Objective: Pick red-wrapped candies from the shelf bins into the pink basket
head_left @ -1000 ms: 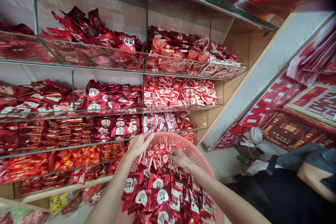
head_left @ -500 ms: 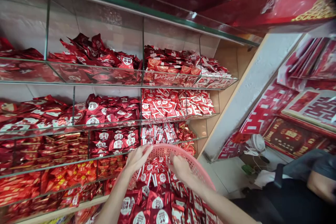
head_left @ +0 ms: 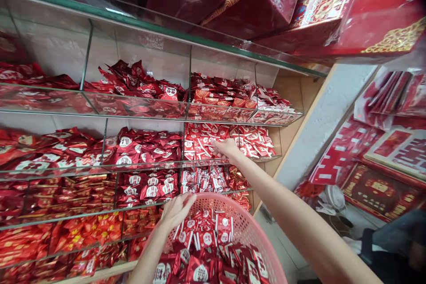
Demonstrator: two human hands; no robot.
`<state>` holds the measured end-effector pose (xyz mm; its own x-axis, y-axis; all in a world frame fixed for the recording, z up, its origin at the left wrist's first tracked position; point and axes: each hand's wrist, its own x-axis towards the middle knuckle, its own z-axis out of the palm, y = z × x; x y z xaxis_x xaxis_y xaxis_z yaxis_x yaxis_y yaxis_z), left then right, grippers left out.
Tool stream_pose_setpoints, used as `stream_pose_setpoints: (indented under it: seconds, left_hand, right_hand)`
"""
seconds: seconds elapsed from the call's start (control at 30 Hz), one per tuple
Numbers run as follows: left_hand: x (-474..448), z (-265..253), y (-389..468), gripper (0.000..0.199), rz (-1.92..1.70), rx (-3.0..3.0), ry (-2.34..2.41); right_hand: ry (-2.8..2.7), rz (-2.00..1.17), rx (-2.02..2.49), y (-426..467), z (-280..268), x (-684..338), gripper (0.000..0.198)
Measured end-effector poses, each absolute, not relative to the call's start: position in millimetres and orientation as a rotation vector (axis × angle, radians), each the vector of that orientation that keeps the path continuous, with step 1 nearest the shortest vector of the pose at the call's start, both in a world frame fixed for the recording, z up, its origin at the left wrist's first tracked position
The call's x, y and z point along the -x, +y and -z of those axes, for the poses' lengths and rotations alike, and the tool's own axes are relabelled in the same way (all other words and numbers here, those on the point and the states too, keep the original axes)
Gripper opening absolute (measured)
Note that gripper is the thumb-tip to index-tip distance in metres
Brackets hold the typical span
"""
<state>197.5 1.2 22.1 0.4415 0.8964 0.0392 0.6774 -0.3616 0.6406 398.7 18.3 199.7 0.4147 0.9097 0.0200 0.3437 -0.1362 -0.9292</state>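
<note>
A pink perforated plastic basket (head_left: 262, 230) sits low in front of me, filled with small red and dark-red packets (head_left: 199, 270) with white labels. My left hand (head_left: 178, 212) grips its far left rim; some fingers are hidden. My right arm stretches over the basket to the shelves. There my right hand (head_left: 226, 149) is at a glass compartment of red-and-white packets (head_left: 199, 144), fingers loosely bent and apart at the packets. No packet is plainly visible in it.
Glass shelves (head_left: 140, 166) with upright dividers hold many red packets. Large red boxes (head_left: 259, 0) stand on the top shelf. To the right are a white wall edge (head_left: 319, 111) and red decorations (head_left: 346, 153). A person's dark clothing shows at lower right.
My right hand has gone from over the basket up and forward to the shelf compartment. My left hand stays on the rim. The view has tilted slightly upward.
</note>
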Motion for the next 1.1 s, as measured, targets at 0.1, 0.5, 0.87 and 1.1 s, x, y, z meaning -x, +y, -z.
stream_pose_setpoints:
  seconds: [0.1,0.5,0.87,1.1]
  left_hand:
    - [-197.6,-22.5,1.2,0.064,-0.528,-2.147,1.318]
    - [-197.4,-21.2,0.8,0.062,-0.541,-2.176,1.271]
    - [-192.4,-18.7,-5.5,0.052,-0.531,-2.211,1.221]
    - [-185.1,-22.7,-13.3,0.044,-0.571,-2.261,1.069]
  right_hand:
    - [-1.050,-0.750,1.610,23.4,-194.6,-394.1,0.027]
    - [-1.328,-0.894,1.200,-70.0,-177.8,-409.1,0.022]
    - [-1.436,-1.205,1.321,-94.9,-38.2,-407.6,0.017]
    - [-1.604,-1.243,1.241,-95.4,-33.3,-393.9,0.010]
